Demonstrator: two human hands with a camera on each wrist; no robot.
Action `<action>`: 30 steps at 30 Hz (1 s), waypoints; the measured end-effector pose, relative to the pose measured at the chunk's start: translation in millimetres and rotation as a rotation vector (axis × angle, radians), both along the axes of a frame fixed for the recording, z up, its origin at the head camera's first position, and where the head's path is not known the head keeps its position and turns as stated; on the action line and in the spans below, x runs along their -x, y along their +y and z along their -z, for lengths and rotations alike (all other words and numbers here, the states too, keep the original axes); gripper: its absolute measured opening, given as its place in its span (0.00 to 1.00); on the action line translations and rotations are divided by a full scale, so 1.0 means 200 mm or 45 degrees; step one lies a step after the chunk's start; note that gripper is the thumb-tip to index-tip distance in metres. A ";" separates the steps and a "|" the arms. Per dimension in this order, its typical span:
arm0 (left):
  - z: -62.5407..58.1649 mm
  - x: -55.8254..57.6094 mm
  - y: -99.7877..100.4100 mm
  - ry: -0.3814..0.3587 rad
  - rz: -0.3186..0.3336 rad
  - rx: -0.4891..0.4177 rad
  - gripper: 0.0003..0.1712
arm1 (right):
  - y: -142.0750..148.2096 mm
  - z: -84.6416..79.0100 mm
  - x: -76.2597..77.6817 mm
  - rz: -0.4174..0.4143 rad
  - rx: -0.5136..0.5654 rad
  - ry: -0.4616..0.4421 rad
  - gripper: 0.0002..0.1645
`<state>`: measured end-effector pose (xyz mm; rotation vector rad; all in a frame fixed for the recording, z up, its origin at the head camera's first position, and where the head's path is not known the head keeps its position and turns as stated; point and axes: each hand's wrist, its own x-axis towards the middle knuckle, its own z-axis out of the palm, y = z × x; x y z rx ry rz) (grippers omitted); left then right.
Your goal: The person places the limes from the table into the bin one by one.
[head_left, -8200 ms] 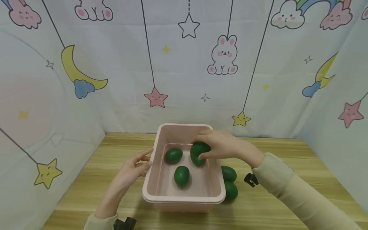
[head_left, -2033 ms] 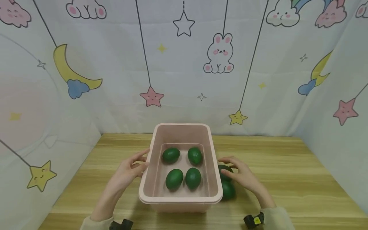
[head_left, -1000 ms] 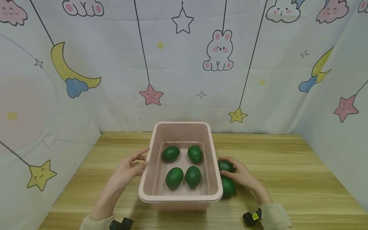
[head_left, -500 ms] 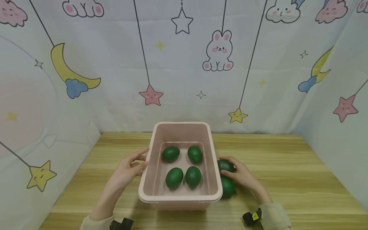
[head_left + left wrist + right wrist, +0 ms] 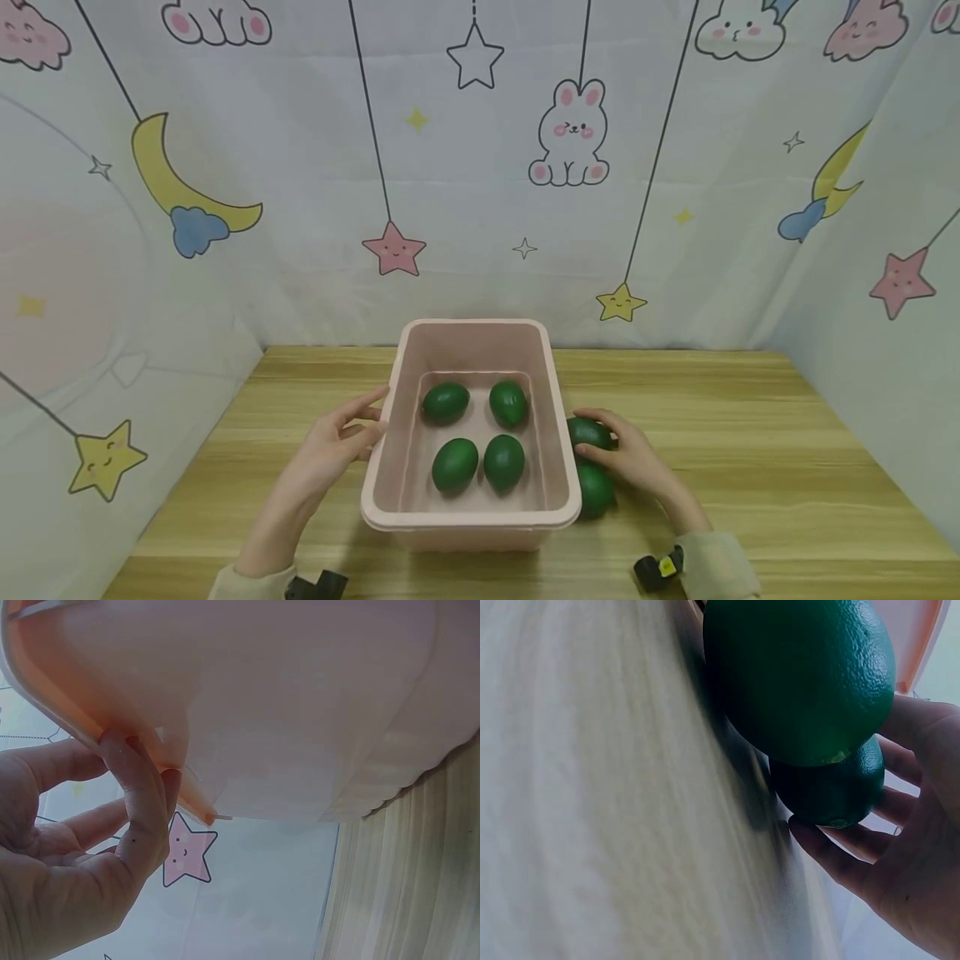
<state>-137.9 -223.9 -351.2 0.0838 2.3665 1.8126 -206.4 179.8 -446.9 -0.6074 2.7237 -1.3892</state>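
Observation:
A pale pink plastic bin (image 5: 472,523) stands mid-table with several dark green avocados on its floor, such as the front left one (image 5: 455,465). My left hand (image 5: 337,446) holds the bin's left rim, thumb and fingers at the lip; the left wrist view shows them under it against the outer wall (image 5: 300,712). Right of the bin lie two more avocados, partly hidden by its rim. My right hand (image 5: 630,450) grips the farther avocado (image 5: 587,432), thumb on its near side and fingers beyond. The nearer avocado (image 5: 596,492) sits beside it and fills much of the right wrist view.
The wooden table (image 5: 750,467) reaches back to a white curtain (image 5: 465,167) printed with stars, moons and bunnies, which also encloses both sides. A small black device is worn at the left wrist (image 5: 317,585) and another at the right wrist (image 5: 660,571).
Earlier my right hand was setting an avocado at the bin's back right. It has since moved down to the right side and taken hold of the farther avocado there. My left hand stays put.

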 end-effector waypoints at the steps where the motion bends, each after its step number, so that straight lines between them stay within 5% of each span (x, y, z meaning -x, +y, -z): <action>1: 0.00 0.00 0.00 0.001 0.001 0.002 0.33 | 0.00 0.00 0.00 0.003 0.001 0.003 0.31; 30: 0.00 0.00 0.00 0.007 -0.015 0.001 0.33 | 0.01 -0.06 -0.02 0.069 -0.045 0.046 0.31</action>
